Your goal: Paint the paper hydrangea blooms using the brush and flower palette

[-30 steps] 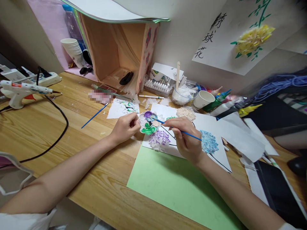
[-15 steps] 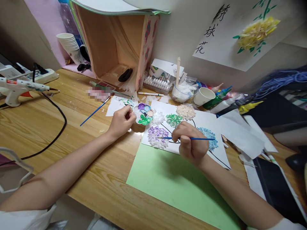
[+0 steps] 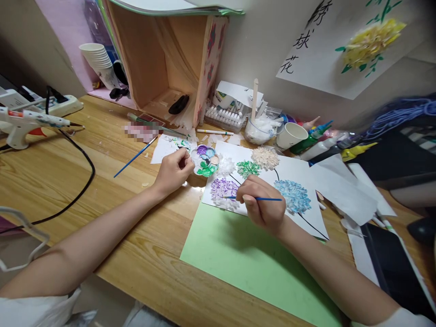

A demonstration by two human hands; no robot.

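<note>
Glue gun, stacked cups (white).

Brush: thin, blue, nearly level; gripped by right hand, tip at purple flower, contact unclear. Palette: round, scalloped; purple, pale blue, peach, green paint, dark centre; edge pinched by left hand. Purple flower: ruffled, white-fringed below; on white sheet, left end, beside white, green, peach, blue flowers.

Grey wall behind a light-brown, wood-grained table, both in soft, dim light.
</note>
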